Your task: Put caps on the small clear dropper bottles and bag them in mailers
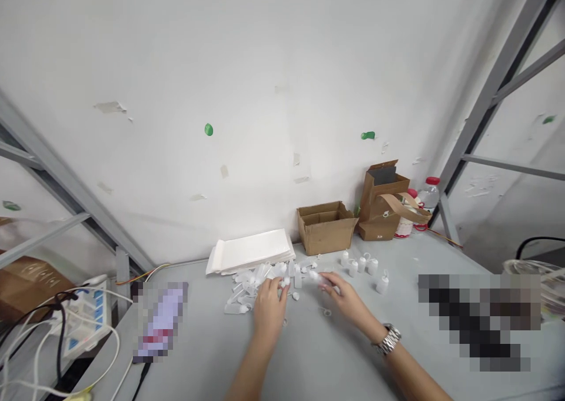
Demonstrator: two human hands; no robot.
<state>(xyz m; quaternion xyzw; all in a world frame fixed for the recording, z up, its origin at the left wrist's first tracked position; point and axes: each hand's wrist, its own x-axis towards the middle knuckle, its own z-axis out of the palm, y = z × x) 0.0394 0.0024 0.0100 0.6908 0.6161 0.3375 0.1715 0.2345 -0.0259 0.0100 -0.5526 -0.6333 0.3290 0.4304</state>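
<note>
My left hand rests on the grey table with its fingers curled on a small white plastic piece at the edge of a pile of small clear bottles. My right hand, a metal watch on its wrist, pinches a small clear bottle near the pile's right side. Several capped white bottles stand upright to the right of my hands. A small white ring cap lies on the table between my arms.
A stack of white bags lies against the wall behind the pile. An open cardboard box and a taller brown box stand at the back right, by a red-capped bottle. A power strip with cables sits left.
</note>
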